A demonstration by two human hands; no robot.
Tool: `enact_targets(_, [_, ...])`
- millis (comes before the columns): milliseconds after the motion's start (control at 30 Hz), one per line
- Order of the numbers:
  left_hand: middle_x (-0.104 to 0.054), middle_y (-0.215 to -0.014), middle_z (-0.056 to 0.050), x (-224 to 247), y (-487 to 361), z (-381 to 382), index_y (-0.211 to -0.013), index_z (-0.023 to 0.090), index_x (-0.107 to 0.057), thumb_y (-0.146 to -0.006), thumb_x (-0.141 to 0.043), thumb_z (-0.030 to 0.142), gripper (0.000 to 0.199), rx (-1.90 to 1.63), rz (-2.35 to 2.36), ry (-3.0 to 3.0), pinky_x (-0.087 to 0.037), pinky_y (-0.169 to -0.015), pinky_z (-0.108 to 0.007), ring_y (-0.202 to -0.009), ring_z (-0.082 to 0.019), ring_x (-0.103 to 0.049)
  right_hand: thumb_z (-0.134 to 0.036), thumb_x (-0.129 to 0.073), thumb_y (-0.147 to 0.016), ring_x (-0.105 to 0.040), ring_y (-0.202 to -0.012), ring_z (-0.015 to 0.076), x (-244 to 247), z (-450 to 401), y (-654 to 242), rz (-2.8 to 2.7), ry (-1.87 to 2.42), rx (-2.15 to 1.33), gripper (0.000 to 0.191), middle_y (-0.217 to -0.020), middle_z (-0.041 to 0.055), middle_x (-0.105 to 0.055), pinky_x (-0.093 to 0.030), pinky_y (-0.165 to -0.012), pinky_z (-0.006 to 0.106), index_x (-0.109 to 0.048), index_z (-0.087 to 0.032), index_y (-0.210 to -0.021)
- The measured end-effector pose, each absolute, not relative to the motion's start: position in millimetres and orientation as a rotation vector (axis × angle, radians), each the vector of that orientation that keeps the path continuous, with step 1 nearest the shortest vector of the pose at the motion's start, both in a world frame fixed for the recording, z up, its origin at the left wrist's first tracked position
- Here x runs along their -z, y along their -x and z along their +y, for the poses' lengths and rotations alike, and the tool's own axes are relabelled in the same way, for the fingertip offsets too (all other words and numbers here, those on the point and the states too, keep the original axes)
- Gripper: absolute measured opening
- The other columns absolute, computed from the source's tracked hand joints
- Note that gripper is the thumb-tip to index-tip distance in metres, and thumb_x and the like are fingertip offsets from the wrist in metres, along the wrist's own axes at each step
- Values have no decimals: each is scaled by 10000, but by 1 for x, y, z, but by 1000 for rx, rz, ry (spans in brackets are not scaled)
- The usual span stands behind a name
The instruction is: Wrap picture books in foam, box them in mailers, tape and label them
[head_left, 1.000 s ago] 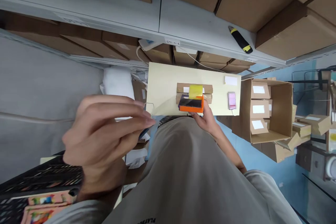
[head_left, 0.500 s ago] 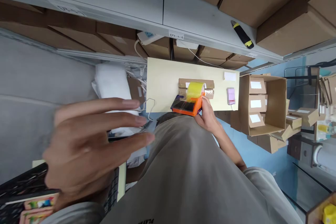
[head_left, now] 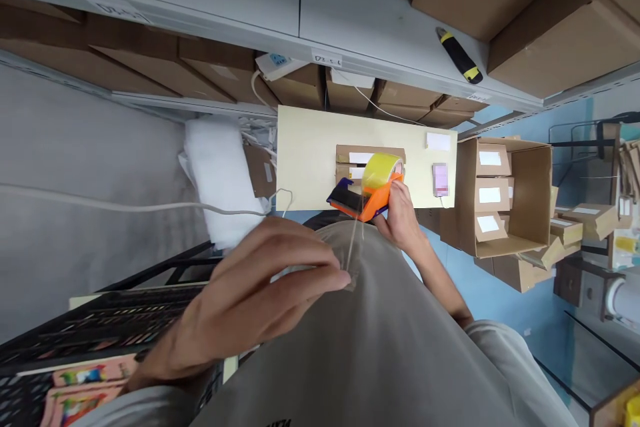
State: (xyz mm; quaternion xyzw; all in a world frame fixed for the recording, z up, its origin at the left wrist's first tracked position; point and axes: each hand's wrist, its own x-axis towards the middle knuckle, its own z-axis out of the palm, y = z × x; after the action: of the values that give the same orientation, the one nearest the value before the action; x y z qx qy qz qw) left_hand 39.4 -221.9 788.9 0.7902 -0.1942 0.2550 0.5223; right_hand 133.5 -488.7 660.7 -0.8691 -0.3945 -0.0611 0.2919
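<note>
My right hand is wrapped round the handle of an orange tape dispenser that carries a roll of yellow tape. The dispenser is tilted above the front edge of the pale table. From it, a strip of clear tape runs down to my left hand. The thumb and fingertips of that hand are pinched on the end of the strip, in front of my shirt. Behind the dispenser, a flat brown cardboard box with white labels lies on the table, partly hidden by the dispenser.
On the table's right side lie a white label and a pink-screened device. An open carton holding small labelled boxes stands beyond. Shelves run along the back, with black-yellow pliers. White wrapping and a black basket are at left.
My left hand has swung right, its spread fingers closing on the tape end, and a clear strip now stretches from the dispenser. The dispenser has tilted and shifted slightly right.
</note>
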Motion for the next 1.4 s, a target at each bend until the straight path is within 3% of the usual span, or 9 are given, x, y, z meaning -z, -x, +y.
enact_targets(233, [-748, -900, -8, -765, -45, -233, -979, 229, -758, -889, -735, 22, 227, -761, -340, -1933, -594, -633, -342, -759, -166, -700, -169, -559, -1043, -702, -1130, 352, -671, -512, -141, -980, 2350, 303, 432, -1175, 151, -699, -640, -969, 614, -501, -220, -1468])
enact_targets(400, [-750, -890, -18, -734, -61, -235, -1021, 209, -796, -913, -818, 138, 131, -912, -135, -1787, -550, -638, -293, -764, -153, -692, -217, -599, -1053, -716, -1127, 368, -672, -529, -148, -1009, 2326, 269, 444, -1171, 156, -734, -607, -1072, 665, -495, -208, -1485])
enact_targets(533, [-753, -878, -31, -720, -71, -250, -990, 214, -804, -977, -833, 258, 54, -846, -23, -1732, -550, -665, -301, -783, -168, -698, -366, -605, -1117, -729, -1095, 367, -673, -540, -156, -986, 2399, 95, 336, -1141, 159, -766, -628, -1030, 626, -566, -208, -1411])
enact_targets(700, [-724, -850, -31, -691, -87, -260, -926, 214, -787, -998, -848, 512, 312, -658, 220, -1654, -529, -686, -290, -778, -155, -651, -653, -593, -1117, -742, -1037, 380, -669, -550, -178, -899, 2487, -238, 493, -1119, 168, -787, -650, -929, 574, -650, -208, -1320])
enact_targets(833, [-720, -861, -31, -659, -86, -257, -923, 215, -757, -955, -853, 659, 456, -429, 385, -1567, -556, -730, -295, -798, -165, -658, -723, -572, -1106, -750, -1045, 395, -665, -553, -202, -953, 2480, -293, 554, -1164, 179, -799, -648, -920, 574, -672, -212, -1294])
enact_targets(900, [-725, -871, -32, -651, -79, -251, -926, 217, -746, -990, -835, 613, 411, -381, 347, -1540, -567, -745, -295, -810, -164, -671, -703, -581, -1109, -745, -1074, 406, -665, -553, -210, -1020, 2453, -240, 539, -1169, 182, -799, -639, -956, 602, -670, -210, -1308])
enact_targets(1067, [-731, -869, -30, -677, -56, -234, -962, 224, -745, -1063, -782, 266, 116, -497, -167, -1570, -585, -722, -307, -832, -165, -711, -541, -648, -1085, -734, -1114, 414, -666, -557, -207, -1166, 2355, -22, 431, -1150, 172, -785, -616, -1014, 665, -658, -213, -1364])
enact_targets(1233, [-743, -811, -30, -735, -43, -225, -958, 242, -731, -1107, -706, 242, 150, -523, -481, -1730, -620, -712, -359, -803, -191, -693, -430, -662, -1010, -744, -1064, 398, -655, -558, -198, -1220, 2270, 182, 393, -1105, 134, -759, -623, -983, 700, -629, -254, -1359])
enact_targets(1400, [-768, -834, -56, -763, -40, -223, -1058, 273, -800, -1067, -641, 103, 233, -378, -615, -1807, -652, -694, -373, -837, -231, -719, -357, -652, -996, -742, -1059, 380, -654, -557, -194, -1216, 2192, 330, 342, -1072, 117, -734, -657, -902, 646, -603, -263, -1321])
